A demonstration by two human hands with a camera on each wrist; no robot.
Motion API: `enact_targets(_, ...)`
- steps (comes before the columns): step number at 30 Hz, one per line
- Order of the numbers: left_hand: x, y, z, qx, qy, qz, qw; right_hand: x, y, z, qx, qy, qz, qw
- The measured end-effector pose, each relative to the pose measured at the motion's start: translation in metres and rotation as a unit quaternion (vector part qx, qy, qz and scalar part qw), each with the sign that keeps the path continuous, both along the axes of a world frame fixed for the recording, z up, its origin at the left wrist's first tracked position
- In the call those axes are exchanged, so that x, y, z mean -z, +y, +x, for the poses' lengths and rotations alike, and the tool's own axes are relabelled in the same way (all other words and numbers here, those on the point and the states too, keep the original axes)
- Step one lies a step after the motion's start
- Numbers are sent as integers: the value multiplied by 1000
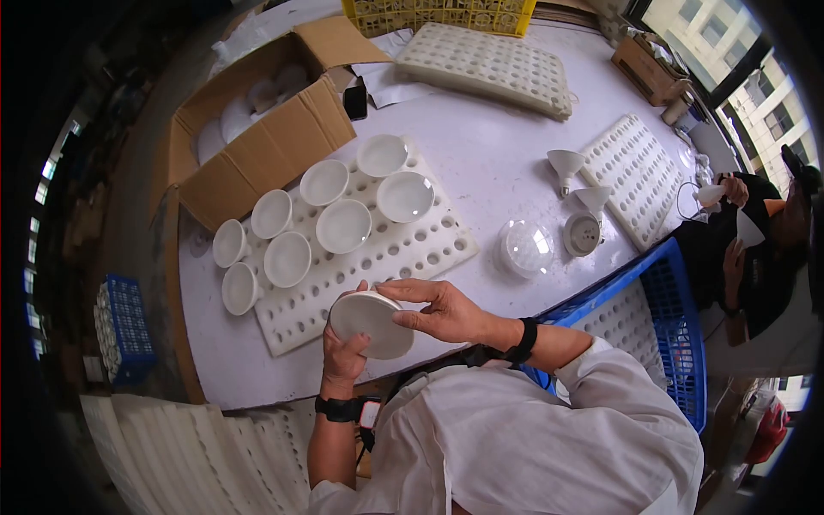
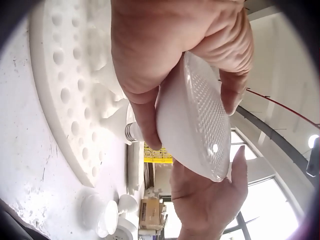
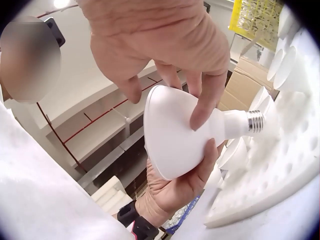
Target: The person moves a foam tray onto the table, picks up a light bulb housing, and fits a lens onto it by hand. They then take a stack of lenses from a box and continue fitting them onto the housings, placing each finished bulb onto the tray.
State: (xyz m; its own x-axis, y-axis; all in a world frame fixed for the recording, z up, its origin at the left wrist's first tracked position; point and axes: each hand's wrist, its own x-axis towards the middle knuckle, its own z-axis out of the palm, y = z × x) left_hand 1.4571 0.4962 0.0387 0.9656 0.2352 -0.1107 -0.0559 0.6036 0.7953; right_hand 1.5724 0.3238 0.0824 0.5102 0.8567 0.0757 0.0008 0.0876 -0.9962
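Note:
A white cone-shaped lamp [image 1: 371, 326] [image 2: 185, 120] [image 3: 172, 132] is held up near the table's front edge, its round face toward the head camera. The left hand [image 1: 343, 356] [image 2: 175, 50] [image 3: 182, 187] grips it, thumb on the face and fingers behind the cone. From the other side, the right hand [image 1: 442, 311] [image 2: 205, 197] [image 3: 160, 45] spans the rim, with fingers curved onto the cone and the thumb by the face. A metal screw base [image 3: 255, 121] sticks out from the narrow end in the right wrist view.
Several similar lamps [image 1: 343, 227] stand in a white holed tray [image 1: 369, 276]. An open carton [image 1: 266, 146] lies behind. A clear-topped round item [image 1: 525, 247], another tray [image 1: 633, 176] and a blue crate [image 1: 687, 343] are on the right, where another person [image 1: 755, 232] holds lamps.

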Motion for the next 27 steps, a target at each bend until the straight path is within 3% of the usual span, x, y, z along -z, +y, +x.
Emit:
enact_targets(7, -16, -5, -2, -51, -8, 182, 982, 3, -1, -7, 38, 19, 25, 999)
enact_targets(9, -21, -7, -3, -56, -1, 224, 973, 1, 0, -9, 53, 72, 31, 996)
enact_targets(16, -11, -6, -4, -69, 4, 190, 979, 6, 6, -16, 67, 113, 27, 991)
enact_targets(18, -8, -1, -2, -53, -36, 85, 994, -3, 8, -19, 75, -4, 33, 997)
enact_targets(19, -5, 1, -3, -57, -36, 89, 994, -10, 10, -18, 70, -4, 37, 997)
enact_targets(21, 2, 5, -7, -21, -26, -127, 991, -23, 9, -12, 44, -232, 16, 972)
enact_targets(22, 6, 6, -9, -22, -25, -123, 992, -25, 9, -9, 43, -231, 20, 972)
enact_targets(24, 16, 7, -15, 43, -53, -257, 964, -27, 7, -2, -10, -291, -21, 957)
enact_targets(25, 22, 8, -17, 53, -54, -272, 959, -21, 8, 0, -5, -352, -32, 935)
enact_targets(27, 31, 6, -20, 53, -44, -298, 952, -14, 11, -3, 1, -360, -61, 931)
